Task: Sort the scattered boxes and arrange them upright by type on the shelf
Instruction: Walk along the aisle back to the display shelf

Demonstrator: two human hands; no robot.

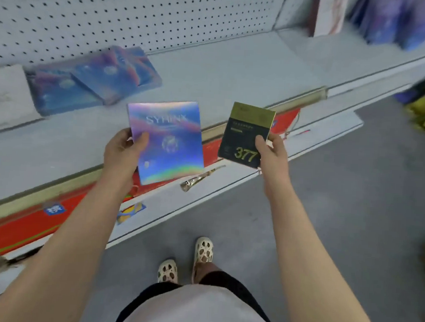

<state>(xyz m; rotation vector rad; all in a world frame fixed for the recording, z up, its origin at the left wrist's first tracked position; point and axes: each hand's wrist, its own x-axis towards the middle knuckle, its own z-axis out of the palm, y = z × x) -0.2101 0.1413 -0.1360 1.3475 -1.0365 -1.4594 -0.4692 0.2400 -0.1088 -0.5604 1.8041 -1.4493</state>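
Behind, blue boxes flat on shelf, seemingly overlapping.

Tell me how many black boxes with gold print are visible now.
1. The black box marked 377 is gripped by the right hand, above the shelf edge. Blur could hide others.

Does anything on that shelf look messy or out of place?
Yes. Several blue holographic boxes lie flat and overlapping at odd angles on the shelf, while similar ones at the far right stand upright. A crumpled gold wrapper lies on the lower ledge.
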